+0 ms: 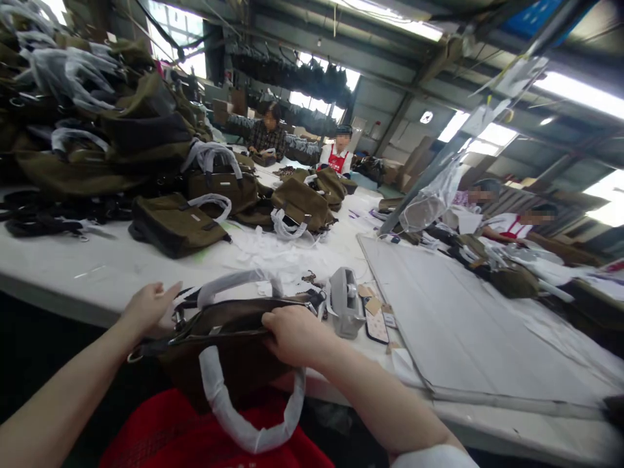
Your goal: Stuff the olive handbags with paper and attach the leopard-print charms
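A dark olive handbag [229,367] stands upright at the table's front edge, its zipped top spread apart and its dark lining showing. My right hand [295,335] grips the near rim toward the right end, thumb and fingers closed over the edge. At the bag's left end, my left hand [152,309] is closed beside a white strip and metal fittings; what its fingers pinch is hidden. One wrapped handle [256,435] hangs down the near side over a red apron [146,432]. The other wrapped handle [238,283] arches along the far side.
A grey tape dispenser [345,302] and a phone [376,325] lie right of the bag. Beyond are a large pale board [468,325] and a slanted post [439,162]. Olive bags [178,221] pile up at left and centre. Several people work farther off.
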The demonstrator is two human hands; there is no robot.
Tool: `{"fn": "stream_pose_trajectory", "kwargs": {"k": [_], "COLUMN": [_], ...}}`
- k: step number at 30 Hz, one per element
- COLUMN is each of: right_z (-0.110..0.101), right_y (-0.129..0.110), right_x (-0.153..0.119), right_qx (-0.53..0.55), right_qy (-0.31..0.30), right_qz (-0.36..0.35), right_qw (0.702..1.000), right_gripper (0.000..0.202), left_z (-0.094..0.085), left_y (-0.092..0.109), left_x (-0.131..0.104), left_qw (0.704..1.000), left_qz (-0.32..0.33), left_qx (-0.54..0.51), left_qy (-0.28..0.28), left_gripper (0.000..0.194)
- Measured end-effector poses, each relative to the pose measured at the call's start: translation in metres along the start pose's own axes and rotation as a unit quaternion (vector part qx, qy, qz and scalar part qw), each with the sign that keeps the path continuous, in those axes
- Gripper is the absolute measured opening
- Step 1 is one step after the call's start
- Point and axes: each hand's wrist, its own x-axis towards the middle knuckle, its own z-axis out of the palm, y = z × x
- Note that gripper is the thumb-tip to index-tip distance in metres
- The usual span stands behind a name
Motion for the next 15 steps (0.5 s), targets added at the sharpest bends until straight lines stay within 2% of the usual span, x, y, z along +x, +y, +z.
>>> {"fn": "stream_pose_trajectory", "kwargs": {"k": [1,2,3,5,7,8,11,15], "right_z": [0.001,0.002,0.003,0.005,0.006,0.007,0.008,0.005], "right_y": [0.0,0.0,0.0,-0.002,-0.003,-0.003,0.002,0.017], "right_x": [0.0,0.0,0.001,0.001,0.002,0.001,-0.001,-0.004], "right_qx": [0.007,0.01,0.012,0.015,0.019,0.022,0.039,0.046], "right_qy": [0.002,0.009,0.017,0.029,0.039,0.044,0.062,0.102], "right_qz": [-0.001,-0.003,-0.007,-0.016,-0.022,-0.024,-0.018,-0.002], "right_qw": [1.0,1.0,1.0,0.999,0.999,0.999,0.997,0.994], "right_gripper": [0.019,0.018,0.017,0.016,0.016,0.016,0.016,0.013], "left_z": [-0.005,-0.008,-0.009,-0.004,0.005,0.01,0.018,0.015], "left_y": [0.009,0.019,0.029,0.048,0.061,0.066,0.077,0.097], "left_x": [-0.003,-0.007,-0.013,-0.026,-0.037,-0.041,-0.046,-0.044], "left_qw": [0.999,0.995,0.987,0.952,0.915,0.898,0.863,0.85], "left_qz": [0.037,0.083,0.129,0.184,0.183,0.181,0.19,0.191], "left_qx": [0.028,0.055,0.081,0.126,0.161,0.178,0.193,0.114], "left_qy": [0.014,-0.006,-0.054,-0.208,-0.322,-0.36,-0.426,-0.477], "left_gripper": [0.05,0.054,0.057,0.058,0.055,0.053,0.053,0.062]}}
